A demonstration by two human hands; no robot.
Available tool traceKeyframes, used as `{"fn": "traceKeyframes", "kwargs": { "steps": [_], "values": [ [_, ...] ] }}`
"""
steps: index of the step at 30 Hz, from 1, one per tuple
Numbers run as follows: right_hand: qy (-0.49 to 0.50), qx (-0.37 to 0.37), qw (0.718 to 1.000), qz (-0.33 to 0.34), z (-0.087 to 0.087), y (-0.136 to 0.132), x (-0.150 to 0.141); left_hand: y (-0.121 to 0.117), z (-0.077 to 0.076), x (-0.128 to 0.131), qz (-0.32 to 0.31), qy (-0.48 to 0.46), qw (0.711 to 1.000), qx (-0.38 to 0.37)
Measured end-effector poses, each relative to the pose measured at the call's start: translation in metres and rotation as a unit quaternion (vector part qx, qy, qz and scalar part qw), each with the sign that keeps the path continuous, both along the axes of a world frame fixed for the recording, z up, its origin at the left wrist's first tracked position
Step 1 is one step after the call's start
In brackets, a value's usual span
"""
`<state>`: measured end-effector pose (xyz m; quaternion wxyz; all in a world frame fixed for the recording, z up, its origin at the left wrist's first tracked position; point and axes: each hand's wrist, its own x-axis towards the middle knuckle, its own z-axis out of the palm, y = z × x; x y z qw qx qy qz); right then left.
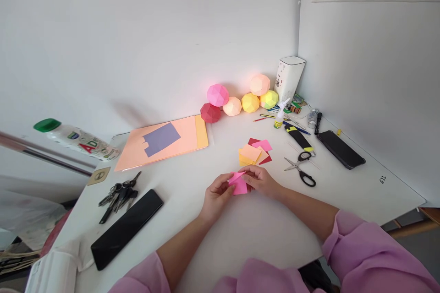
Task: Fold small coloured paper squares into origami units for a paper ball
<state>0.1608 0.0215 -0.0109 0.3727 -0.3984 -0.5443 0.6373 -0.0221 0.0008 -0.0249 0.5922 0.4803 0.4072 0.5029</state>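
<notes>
Between my two hands is a small pink paper square, its upper edge creased or folded over. My left hand pinches its left side, thumb on the front face. On the right side, my right hand has its fingers closed at the upper corner; some fingertips are hidden behind the paper. Just beyond my hands lies a loose pile of coloured paper squares in peach, yellow, dark red and pink. To the right of the pile rest open scissors with black handles.
Faceted paper balls stand against the back wall. A glue bottle, a utility knife and a black phone are at the right. At left are peach paper sheets, keys, a black case and a tilted white bottle.
</notes>
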Motion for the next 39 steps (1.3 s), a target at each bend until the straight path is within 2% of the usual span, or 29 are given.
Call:
{"fn": "traceKeyframes", "kwargs": {
  "steps": [5,10,14,21,27,39],
  "values": [
    [-0.026,0.019,0.999,0.017,0.0008,-0.0004,0.0006,-0.0009,0.0036,-0.0008,-0.028,0.035,0.999,0.025],
    [-0.066,0.041,0.997,0.025,0.0009,-0.0014,0.0020,0.0006,0.0060,-0.0002,-0.027,0.037,0.998,0.048],
    [-0.072,0.053,0.995,0.037,0.0018,-0.0017,0.0016,0.0012,0.0049,-0.0003,-0.024,0.020,0.999,0.038],
    [-0.060,0.056,0.995,0.057,0.0011,-0.0008,0.0022,-0.0001,0.0037,-0.0022,-0.061,0.015,0.998,0.003],
    [-0.015,0.017,0.999,0.031,0.0017,-0.0010,0.0015,0.0001,0.0013,-0.0015,-0.077,-0.002,0.997,-0.007],
    [-0.031,0.029,0.999,0.023,-0.0006,-0.0004,0.0026,0.0005,0.0033,-0.0018,-0.073,0.002,0.997,-0.007]
  ]
}}
